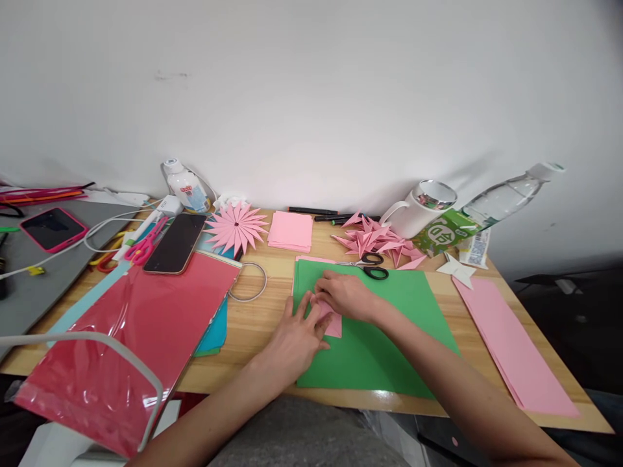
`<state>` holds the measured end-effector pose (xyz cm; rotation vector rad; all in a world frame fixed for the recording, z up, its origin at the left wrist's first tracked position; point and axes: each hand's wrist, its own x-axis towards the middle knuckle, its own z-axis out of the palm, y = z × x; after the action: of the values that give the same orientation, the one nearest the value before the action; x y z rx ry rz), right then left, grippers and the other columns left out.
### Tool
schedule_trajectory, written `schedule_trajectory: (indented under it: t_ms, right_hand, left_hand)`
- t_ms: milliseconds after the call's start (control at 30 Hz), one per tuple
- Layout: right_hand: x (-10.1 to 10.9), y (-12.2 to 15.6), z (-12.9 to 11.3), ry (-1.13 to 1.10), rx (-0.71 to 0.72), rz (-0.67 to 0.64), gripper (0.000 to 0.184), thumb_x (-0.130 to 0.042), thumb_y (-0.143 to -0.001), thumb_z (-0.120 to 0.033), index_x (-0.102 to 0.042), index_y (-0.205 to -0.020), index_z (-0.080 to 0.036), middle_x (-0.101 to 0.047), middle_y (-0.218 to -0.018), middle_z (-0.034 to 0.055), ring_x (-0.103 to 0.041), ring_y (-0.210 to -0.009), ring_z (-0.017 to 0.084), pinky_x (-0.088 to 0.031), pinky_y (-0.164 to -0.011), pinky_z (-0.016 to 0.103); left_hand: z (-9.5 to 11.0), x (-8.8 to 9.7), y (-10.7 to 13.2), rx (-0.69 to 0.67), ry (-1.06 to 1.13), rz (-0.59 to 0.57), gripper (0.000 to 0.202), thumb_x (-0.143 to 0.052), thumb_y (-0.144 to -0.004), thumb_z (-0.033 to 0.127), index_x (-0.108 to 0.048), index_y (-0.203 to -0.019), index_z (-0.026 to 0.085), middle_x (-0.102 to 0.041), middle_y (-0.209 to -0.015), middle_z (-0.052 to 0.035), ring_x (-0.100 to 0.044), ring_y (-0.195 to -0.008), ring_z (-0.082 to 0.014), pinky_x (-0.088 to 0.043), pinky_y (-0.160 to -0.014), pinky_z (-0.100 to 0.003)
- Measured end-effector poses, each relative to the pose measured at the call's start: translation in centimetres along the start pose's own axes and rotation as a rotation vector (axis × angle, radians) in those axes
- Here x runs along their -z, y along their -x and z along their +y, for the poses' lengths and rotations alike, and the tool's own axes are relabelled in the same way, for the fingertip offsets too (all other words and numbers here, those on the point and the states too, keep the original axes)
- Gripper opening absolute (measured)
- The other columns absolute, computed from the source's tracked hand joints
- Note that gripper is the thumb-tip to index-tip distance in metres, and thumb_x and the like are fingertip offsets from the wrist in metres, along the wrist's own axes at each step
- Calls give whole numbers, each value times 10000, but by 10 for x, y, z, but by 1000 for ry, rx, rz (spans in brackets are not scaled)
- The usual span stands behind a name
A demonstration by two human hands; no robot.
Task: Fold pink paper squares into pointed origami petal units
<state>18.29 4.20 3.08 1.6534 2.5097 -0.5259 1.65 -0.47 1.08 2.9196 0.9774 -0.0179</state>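
Observation:
A small square of pink paper (333,324) lies on the green sheets (384,350), partly covered by both hands. My left hand (298,337) rests over its left side with the fingers spread and pressing lightly on it. My right hand (346,295) is closed, its fingertips pinching the paper's upper edge close to the left fingertips. The exact fold under the fingers is hidden. Just beyond my right hand, black-handled scissors (374,264) lie across the top edge of the green sheets.
Behind are a stack of pink squares (291,230), a folded pink star wheel (236,224) and folded pink pieces (372,239). A white mug (413,211) and water bottle (509,198) stand right, pink strips (516,344) nearer. Left lie a red paper pack (146,324) and phone (176,243).

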Motion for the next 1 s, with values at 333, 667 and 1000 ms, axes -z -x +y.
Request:
schedule_trajectory:
  t_ms: [333,667,1000]
  right_hand:
    - [-4,40,6,83,-61,-11,190,-427,-907,-221,-603,-847,-181,-603,-844,48,-566,-767,161,-180,-506,261]
    - [-7,54,11,-67,-85,1,172,-440,-905,-217,-599,-847,-182,-617,-857,29,-571,-766,150,-287,-583,242]
    - [-1,9,-8,-34,-120,-27,244,-425,-900,-277,-653,-857,-202,-639,-923,55,-594,-793,162,-324,-597,234]
  left_hand:
    - [0,3,-2,0,-1,-41,482,-446,-888,424,-456,-1319,208,-469,-1311,-216,-360,-1280,-374,-343,-940,-587]
    - [-1,-2,0,-8,-3,2,445,-421,-901,410,-471,-1289,199,-453,-1326,-201,-350,-1285,-375,-350,-936,-573]
    - [2,-1,-2,1,31,12,408,-468,-887,382,-523,-1246,196,-451,-1304,-218,-357,-1273,-378,-325,-947,-580]
